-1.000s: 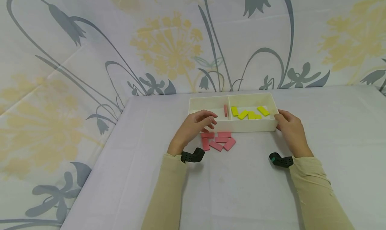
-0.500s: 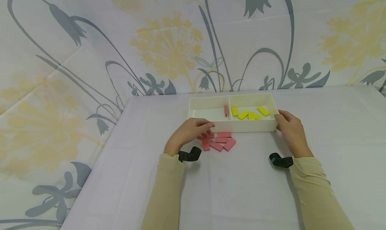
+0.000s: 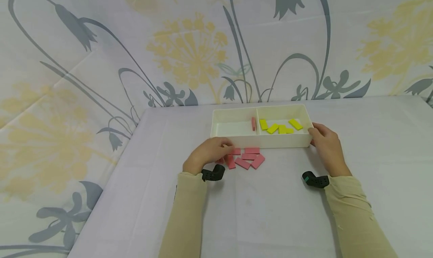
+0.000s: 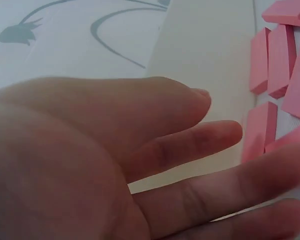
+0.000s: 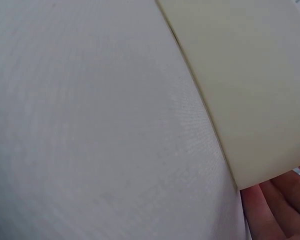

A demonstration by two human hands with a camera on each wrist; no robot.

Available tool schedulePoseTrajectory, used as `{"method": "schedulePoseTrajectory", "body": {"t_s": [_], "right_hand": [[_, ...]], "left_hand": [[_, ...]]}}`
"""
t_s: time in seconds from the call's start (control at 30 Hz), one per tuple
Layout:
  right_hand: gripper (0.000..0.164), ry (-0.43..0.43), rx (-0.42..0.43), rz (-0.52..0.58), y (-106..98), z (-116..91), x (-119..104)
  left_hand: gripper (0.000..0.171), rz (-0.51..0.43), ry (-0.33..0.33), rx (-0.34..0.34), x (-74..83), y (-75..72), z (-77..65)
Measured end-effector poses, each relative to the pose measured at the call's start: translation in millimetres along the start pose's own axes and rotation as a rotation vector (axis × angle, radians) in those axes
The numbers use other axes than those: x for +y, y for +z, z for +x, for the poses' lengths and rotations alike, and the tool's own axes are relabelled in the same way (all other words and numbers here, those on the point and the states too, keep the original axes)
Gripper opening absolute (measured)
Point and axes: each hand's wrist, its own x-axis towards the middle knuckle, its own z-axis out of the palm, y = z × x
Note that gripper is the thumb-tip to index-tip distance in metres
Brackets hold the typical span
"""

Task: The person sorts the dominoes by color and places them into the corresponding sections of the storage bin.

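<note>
Grips the white box by its near right corner with the right hand, near the worktop's far edge. Has the left hand, with parted fingers, at the pink blocks beside the box's near edge.

Pinkish red is shown by the loose blocks in front of the box and by the single block in its left compartment, while bright yellow is shown by the blocks in the right one; the box itself is coloured creamy white. The tablecloth is tinged faintly lilac over white, and the white backdrop is patterned with slate-grey drooping bellflowers and curved stems, pale yellow flower heads and faint green leaves. Khaki-beige is worn on both sleeves, and the black right wrist device is marked with green.
</note>
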Motion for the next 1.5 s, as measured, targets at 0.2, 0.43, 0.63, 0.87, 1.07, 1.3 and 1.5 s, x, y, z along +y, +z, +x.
{"method": "schedulePoseTrajectory", "body": {"t_s": [0.2, 0.43, 0.63, 0.87, 1.07, 1.3, 1.5], "right_hand": [[0.065, 0.006, 0.000, 0.004, 0.5, -0.2, -0.2], [0.066, 0.017, -0.011, 0.001, 0.2, -1.0, -0.6], [0.066, 0.021, -0.009, -0.004, -0.1, -0.8, -1.6], [0.066, 0.017, -0.011, -0.008, 0.4, -1.3, -1.2], [0.066, 0.005, -0.007, -0.013, 0.0, -1.5, -1.9], [0.067, 0.011, -0.009, -0.007, 0.3, -1.4, -1.9], [0.065, 0.005, 0.006, -0.009, 0.0, -1.7, -2.3]], "left_hand": [[0.023, 0.062, -0.034, -0.024, -2.0, 3.0, 0.4], [0.018, 0.083, -0.065, -0.055, -1.0, 5.7, -0.2], [0.021, 0.093, -0.081, -0.063, 0.2, 6.5, 0.3], [0.021, 0.079, -0.094, -0.072, -0.7, 8.0, 2.1], [0.019, 0.144, -0.081, -0.056, 1.4, 8.0, 2.8], [0.023, 0.211, -0.119, -0.017, 6.6, 9.6, 0.7], [0.021, 0.198, -0.137, -0.020, 7.7, 9.9, 0.8]]}}
